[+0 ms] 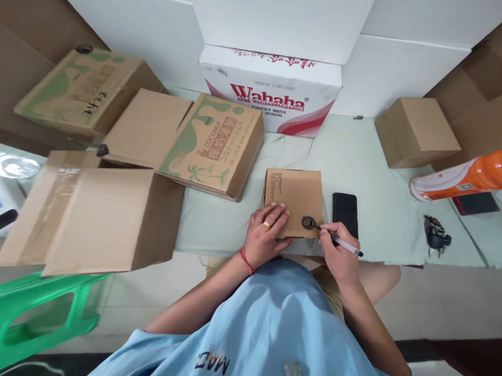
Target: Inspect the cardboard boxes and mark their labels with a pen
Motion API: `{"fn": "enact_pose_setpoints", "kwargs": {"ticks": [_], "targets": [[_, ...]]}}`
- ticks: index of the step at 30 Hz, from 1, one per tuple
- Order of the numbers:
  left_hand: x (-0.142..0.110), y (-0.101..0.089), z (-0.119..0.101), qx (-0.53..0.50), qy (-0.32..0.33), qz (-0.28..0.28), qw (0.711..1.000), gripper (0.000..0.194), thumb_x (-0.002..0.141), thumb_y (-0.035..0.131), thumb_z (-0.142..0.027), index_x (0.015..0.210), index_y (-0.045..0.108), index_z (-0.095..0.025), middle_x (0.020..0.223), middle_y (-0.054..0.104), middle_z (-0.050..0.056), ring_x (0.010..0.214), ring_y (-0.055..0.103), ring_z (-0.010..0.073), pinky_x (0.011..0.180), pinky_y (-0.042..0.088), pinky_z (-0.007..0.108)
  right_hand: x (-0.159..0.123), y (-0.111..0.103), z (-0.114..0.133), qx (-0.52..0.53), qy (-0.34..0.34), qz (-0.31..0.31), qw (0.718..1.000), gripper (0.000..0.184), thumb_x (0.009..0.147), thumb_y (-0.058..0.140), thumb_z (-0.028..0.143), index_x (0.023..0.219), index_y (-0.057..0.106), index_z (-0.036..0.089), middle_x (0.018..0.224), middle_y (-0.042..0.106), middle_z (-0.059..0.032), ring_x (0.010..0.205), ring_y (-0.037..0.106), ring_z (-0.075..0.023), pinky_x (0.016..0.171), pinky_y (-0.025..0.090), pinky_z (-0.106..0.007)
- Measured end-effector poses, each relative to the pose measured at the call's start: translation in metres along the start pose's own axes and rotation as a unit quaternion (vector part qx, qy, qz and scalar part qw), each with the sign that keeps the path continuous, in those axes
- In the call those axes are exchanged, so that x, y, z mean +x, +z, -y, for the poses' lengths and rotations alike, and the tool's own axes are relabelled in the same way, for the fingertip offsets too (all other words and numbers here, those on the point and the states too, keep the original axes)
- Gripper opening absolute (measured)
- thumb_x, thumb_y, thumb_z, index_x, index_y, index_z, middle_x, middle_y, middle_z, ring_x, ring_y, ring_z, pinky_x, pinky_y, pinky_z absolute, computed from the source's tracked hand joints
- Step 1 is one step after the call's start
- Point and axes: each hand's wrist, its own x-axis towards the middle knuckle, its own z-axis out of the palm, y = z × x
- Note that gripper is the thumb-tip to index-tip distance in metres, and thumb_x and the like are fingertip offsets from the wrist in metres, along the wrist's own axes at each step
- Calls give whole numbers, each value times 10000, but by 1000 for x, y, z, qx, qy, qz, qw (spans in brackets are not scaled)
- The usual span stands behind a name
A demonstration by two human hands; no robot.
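Observation:
A small brown cardboard box (298, 193) with a block of printed text rests on the pale green cloth in front of me. My left hand (268, 225) lies on its left near corner, fingers stretched out over the top; a gold ring and a red wrist cord show on it. My right hand (340, 250) grips a pen (346, 245) with a pale barrel and a black end. The pen's tip points at a dark ring shape (308, 222) at the box's near right. Whether this ring is drawn or a loose loop, I cannot tell.
Several larger cartons (213, 145) are grouped on the left. A white Wahaha carton (275, 95) stands at the back. Right of the small box lie a black phone (345, 211) and keys (436, 235). Farther right are an orange bottle (472, 172) and a brown box (415, 131).

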Motion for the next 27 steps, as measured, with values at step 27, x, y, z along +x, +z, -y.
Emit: {"fn": "enact_pose_setpoints", "kwargs": {"ticks": [27], "targets": [[3,-2,-3,21,23,-32,999,727,938,841,-484,1560,598,-198,1485,718,193,1423,623,397,1156,532,555,11,-26,-19,-29,-28,-73,997,375,1044,632,497,1253,767,217,978,848,-80,828,794,-219,794,628,-335]]}}
